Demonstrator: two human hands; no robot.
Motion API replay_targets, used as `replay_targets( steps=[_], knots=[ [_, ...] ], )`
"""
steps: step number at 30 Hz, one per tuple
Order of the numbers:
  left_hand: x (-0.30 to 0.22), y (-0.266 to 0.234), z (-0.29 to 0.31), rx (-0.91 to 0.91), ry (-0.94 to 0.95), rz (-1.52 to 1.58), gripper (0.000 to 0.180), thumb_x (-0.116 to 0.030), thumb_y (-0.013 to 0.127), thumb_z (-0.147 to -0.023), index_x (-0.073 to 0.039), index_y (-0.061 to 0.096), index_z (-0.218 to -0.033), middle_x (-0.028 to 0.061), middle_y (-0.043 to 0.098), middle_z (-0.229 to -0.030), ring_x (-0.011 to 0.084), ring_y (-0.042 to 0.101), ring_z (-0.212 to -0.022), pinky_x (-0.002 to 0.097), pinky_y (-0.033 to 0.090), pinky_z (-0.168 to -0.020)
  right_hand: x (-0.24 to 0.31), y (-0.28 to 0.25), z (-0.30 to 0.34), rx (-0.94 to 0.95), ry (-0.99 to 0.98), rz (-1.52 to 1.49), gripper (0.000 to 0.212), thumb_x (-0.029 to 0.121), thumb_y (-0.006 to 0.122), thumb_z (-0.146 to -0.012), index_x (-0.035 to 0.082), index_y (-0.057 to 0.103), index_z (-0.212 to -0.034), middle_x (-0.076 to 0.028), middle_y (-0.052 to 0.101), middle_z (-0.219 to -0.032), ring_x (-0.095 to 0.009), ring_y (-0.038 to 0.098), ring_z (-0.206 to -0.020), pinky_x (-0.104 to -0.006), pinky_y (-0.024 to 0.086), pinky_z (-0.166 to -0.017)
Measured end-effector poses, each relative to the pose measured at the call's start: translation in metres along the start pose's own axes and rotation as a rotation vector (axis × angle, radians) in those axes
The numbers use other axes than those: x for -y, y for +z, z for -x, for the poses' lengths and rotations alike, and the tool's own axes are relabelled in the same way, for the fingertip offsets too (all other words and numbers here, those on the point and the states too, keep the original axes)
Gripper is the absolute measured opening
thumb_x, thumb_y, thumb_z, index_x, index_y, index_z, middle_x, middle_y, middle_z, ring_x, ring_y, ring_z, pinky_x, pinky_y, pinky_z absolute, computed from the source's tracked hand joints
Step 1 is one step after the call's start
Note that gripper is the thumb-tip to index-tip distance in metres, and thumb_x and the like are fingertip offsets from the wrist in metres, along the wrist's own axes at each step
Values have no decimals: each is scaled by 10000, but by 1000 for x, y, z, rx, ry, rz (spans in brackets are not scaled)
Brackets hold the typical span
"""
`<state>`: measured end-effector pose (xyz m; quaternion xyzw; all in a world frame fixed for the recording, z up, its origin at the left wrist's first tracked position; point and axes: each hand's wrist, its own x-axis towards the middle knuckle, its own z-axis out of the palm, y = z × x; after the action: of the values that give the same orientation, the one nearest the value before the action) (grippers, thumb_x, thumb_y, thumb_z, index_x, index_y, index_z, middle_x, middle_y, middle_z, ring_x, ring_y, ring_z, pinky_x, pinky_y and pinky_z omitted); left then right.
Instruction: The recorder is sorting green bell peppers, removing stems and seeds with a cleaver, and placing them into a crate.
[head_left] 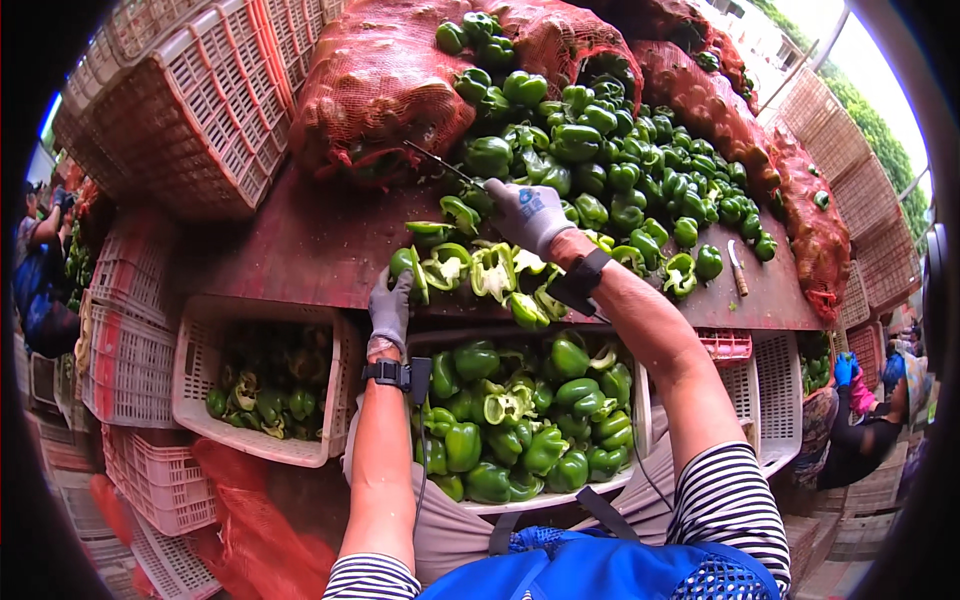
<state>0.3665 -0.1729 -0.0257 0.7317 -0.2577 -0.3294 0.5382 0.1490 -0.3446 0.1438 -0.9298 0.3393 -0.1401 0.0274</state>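
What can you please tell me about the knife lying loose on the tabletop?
The knife has a pale, metallic-looking blade that narrows to a tip, and a tan handle that looks wooden. It lies on the dark red tabletop, towards the right, with its tip pointing away from the person and its handle towards the near edge. One whole green pepper sits just left of it. Neither the left hand nor the right hand touches it. Any finer markings are too small to tell.

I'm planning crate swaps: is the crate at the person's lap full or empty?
Looks full: the crate is heaped with green peppers that hide its bottom.
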Motion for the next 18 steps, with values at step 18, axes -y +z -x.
replay_targets(
  steps=[18],
  knots=[
    [31,-16,-26,-29,67,-51,545,-441,735,-986,-105,623,-1400,69,692,-1165,155,697,-854,299,578,-536,-60,-4,-35,80,295,141,240,254,587,-965,149,661,-1167,-189,768,-1012,-401,746,-981,-533,577,-819]
  ],
)
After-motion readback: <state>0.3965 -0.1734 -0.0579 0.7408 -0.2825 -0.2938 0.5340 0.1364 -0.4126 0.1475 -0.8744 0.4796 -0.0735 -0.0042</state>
